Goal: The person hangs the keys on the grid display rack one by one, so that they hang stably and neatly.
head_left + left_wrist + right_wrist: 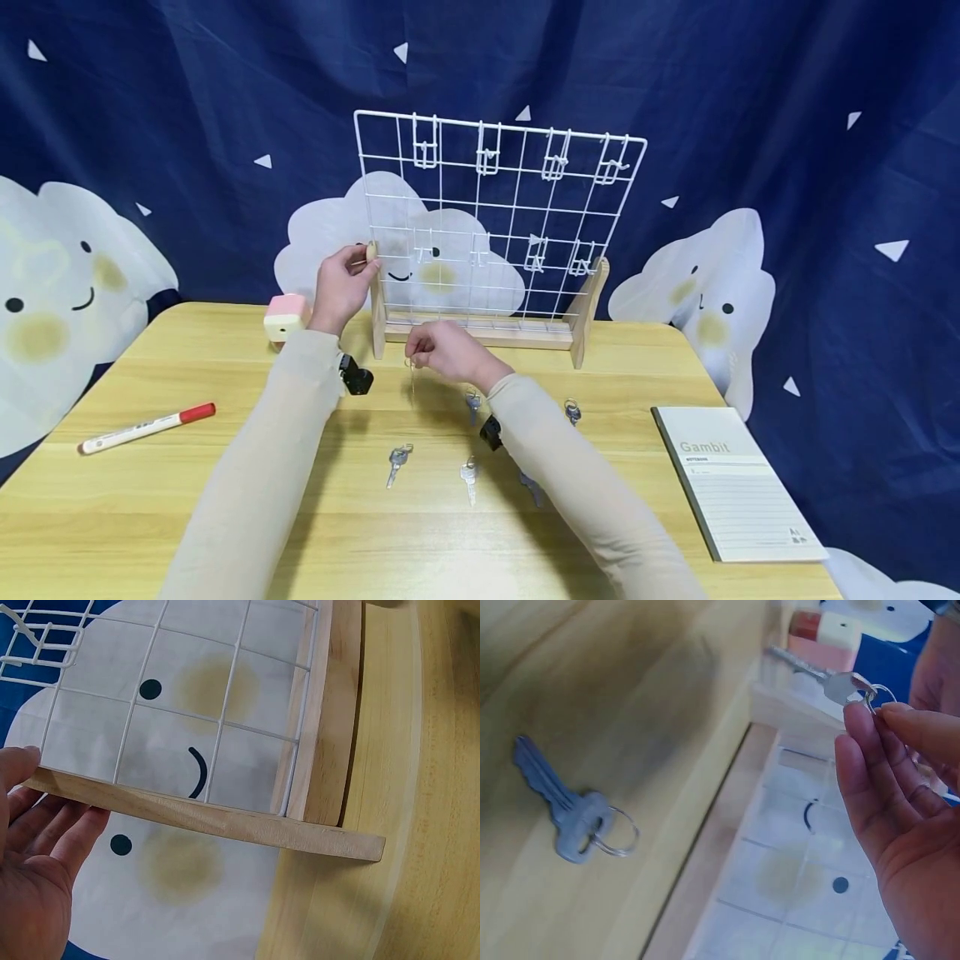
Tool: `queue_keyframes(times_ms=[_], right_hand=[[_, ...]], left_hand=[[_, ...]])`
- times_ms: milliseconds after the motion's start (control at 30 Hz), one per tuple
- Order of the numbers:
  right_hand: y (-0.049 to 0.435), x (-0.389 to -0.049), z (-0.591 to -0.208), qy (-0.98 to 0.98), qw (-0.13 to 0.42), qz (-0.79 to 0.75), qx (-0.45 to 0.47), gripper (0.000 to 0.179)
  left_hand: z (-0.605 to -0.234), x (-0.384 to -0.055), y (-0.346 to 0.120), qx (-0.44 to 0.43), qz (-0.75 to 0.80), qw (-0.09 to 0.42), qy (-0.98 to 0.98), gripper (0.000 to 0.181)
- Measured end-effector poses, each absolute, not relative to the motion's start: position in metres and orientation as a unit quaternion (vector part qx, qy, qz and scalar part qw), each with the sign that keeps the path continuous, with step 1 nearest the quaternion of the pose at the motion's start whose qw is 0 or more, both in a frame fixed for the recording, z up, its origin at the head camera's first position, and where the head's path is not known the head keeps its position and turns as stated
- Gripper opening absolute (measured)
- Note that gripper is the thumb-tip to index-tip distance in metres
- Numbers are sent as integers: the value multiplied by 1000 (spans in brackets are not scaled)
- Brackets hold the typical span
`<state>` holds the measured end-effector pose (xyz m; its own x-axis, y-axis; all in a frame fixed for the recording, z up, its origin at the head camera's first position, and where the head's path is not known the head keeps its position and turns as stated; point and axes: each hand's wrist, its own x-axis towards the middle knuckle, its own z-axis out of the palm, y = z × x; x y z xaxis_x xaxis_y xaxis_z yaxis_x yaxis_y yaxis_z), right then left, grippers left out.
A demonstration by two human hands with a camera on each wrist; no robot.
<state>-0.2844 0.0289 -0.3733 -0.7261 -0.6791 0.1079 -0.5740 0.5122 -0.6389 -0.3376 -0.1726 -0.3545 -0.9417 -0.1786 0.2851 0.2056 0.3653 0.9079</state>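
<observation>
Head view: A key [412,385] is hung nearly upright, blade down, from the right hand [453,346], before the foot of a white wire rack [516,207] whose hooks [425,154] are set higher. The rack's left wooden upright [378,317] is gripped by the left hand [341,283], farther from the key. Left wrist view: the upright is held near its top. Right wrist view: the key's ring [885,688] is pinched between thumb and fingertips, blade pointed away.

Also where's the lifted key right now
The key is upper right in the right wrist view, held in the right hand, near the rack's wooden base.
</observation>
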Motion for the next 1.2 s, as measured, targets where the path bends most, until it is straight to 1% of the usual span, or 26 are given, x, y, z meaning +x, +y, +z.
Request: queue_keyframes(times_ms=[233,633,1000,1200], right_hand=[[35,-287,-355,858,80,-371,-347,5],[43,-288,-317,856,51,-385,-342,6],[49,-292,-288,857,9,-390,-338,8],[47,-292,-270,857,-24,-389,-337,9]], left_hand=[[-353,-337,-172,-9,-558,169,-812,42],[-353,-337,-171,-6,-557,164,-814,42],[-352,-336,-172,-3,-556,163,-815,42],[-352,-335,-172,-2,-558,160,-814,43]])
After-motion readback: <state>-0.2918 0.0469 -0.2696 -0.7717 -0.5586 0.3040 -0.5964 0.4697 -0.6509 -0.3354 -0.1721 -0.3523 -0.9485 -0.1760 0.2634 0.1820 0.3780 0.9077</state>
